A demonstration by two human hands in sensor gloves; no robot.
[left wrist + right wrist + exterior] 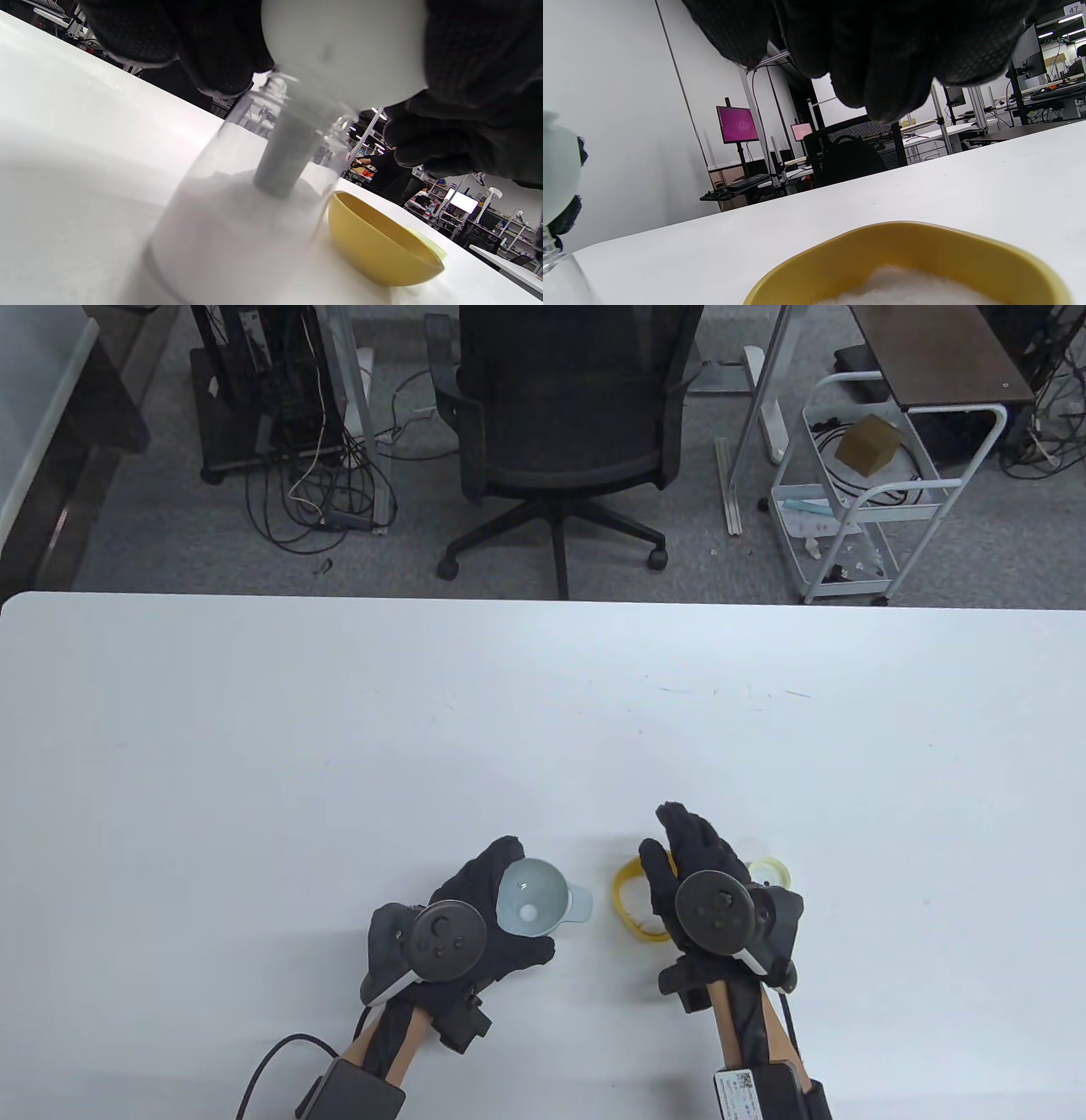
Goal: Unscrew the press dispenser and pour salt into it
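Observation:
A pale funnel (pixel 533 897) sits in the neck of a clear dispenser bottle (pixel 237 220) that holds white salt around the funnel's spout. My left hand (pixel 475 916) grips the bottle's neck and the funnel (pixel 343 46). A yellow bowl (pixel 632 899) with salt in it (pixel 908 281) stands just right of the bottle (pixel 382 241). My right hand (pixel 691 865) hovers over the bowl, fingers (pixel 874 55) stretched out, holding nothing. A pale round cap (pixel 774 872) lies right of that hand, partly hidden.
The white table (pixel 543 712) stretches wide beyond the hands. An office chair (pixel 564 432) and a white cart (pixel 857 500) stand on the floor behind the far edge.

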